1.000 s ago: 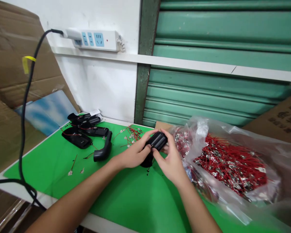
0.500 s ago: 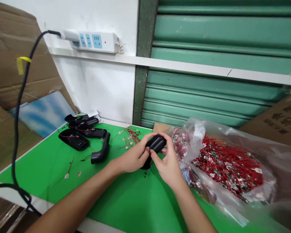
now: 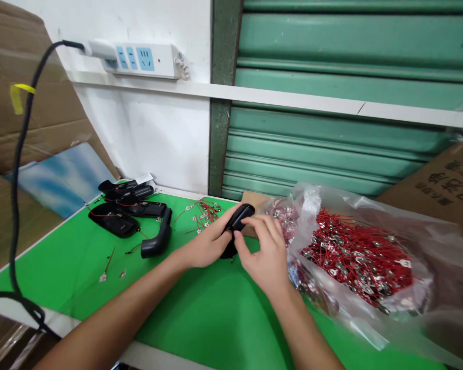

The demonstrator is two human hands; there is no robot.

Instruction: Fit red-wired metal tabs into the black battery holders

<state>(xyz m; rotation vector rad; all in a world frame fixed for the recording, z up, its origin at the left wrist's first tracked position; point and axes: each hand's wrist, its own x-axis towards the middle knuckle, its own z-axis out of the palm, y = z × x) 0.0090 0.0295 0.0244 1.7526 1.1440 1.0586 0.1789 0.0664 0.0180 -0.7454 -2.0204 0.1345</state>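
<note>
Since the frame a second ago the black case (image 3: 239, 220) has been tilted up on end and turned, so its ribbed hollow no longer faces the camera, and both hands have drawn slightly nearer the body. In the head view, the only one, the left hand (image 3: 206, 245) grips the lower part of the case from the left, fingers wrapped behind it, while the right hand (image 3: 263, 252) pinches its near edge between thumb and fingertips; the case sits between the two hands, lifted just above the green mat (image 3: 200, 313). Just right of the right hand lies a clear bag (image 3: 355, 257) stuffed with red wires tipped with metal tabs. Beyond the left hand a few loose wires (image 3: 204, 213) lie scattered, and further left of it sits a heap of black cases (image 3: 129, 213). I judge the chief risk to be the thin wire at the case's lower end, too small to make out clearly: turning the case on end could tug or kink it. The grip also looks light, so the smooth case could slip onto the mat, and the right wrist, close to the bag, might snag the plastic and spill wires.
</note>
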